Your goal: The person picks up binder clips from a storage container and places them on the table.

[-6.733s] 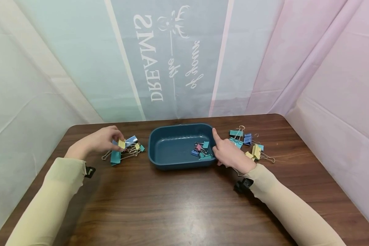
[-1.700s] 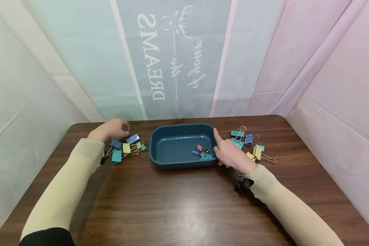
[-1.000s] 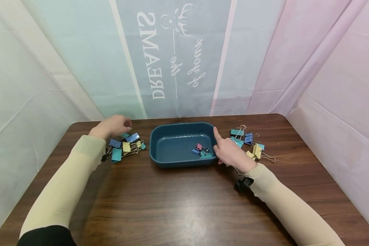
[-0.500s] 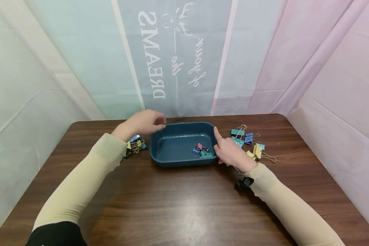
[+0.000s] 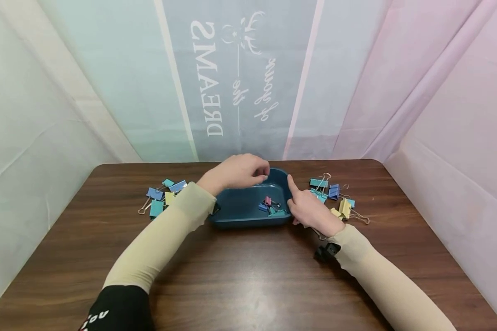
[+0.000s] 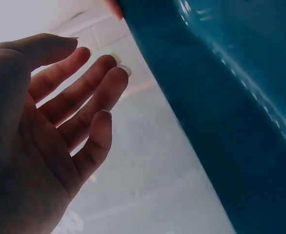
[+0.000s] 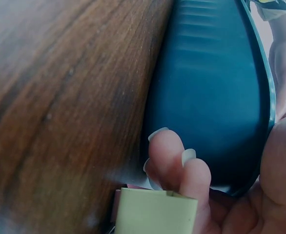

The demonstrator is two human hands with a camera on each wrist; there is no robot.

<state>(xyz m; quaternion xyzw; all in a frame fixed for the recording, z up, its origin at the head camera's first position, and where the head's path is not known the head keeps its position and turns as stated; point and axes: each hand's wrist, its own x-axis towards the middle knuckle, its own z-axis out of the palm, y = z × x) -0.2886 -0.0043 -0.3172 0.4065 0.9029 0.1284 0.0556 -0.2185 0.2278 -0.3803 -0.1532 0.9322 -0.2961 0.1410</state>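
Note:
My left hand (image 5: 243,171) hovers over the back of the blue bin (image 5: 248,222), palm down with nothing held. In the left wrist view its fingers (image 6: 99,90) are spread and loosely bent beside the bin's wall. My right hand (image 5: 310,207) grips the bin's right end, index finger straight along the rim, the other fingers (image 7: 167,151) bent against the outer wall. Inside the bin, at the right, lie a small pink binder clip (image 5: 268,201), a blue binder clip (image 5: 262,207) and teal binder clips (image 5: 278,213).
Left of the bin is a pile of binder clips in blue (image 5: 155,193), teal (image 5: 156,208) and yellow, partly hidden by my left sleeve. Another pile with yellow (image 5: 345,208), blue (image 5: 333,191) and teal clips (image 5: 318,183) lies right of it. A fabric backdrop stands behind the table.
A small teal binder clip has gone from the bin to the back of the left pile, let go by my left hand. That hand then moved right over the bin. My right hand stayed put.

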